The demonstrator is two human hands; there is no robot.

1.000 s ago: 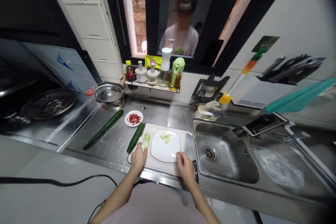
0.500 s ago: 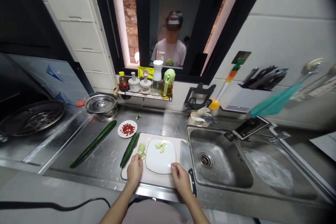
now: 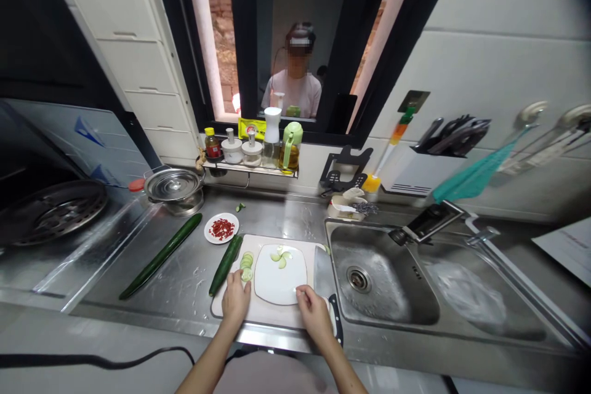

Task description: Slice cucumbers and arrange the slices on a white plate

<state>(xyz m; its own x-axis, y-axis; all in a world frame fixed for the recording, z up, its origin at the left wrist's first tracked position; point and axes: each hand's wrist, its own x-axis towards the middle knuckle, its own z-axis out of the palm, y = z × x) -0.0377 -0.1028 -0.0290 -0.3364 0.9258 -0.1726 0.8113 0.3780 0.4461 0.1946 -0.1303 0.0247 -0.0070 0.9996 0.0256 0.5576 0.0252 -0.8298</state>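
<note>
Round pale-green cucumber slices (image 3: 247, 260) lie by the left hand (image 3: 236, 300), fingers half-open; the right hand (image 3: 314, 313), fingers curled, overlaps a square white plate (image 3: 276, 286); both grips unclear.

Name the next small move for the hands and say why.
Probably pick up the nearest cucumber slice with the left hand: its fingertips are right by the row of slices, and the white plate bears only a few cut pieces, with bare room around them.

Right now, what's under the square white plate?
The plate rests on the pale cutting board, which shows around its edges. Anything directly beneath is covered, so I can't tell.
</note>
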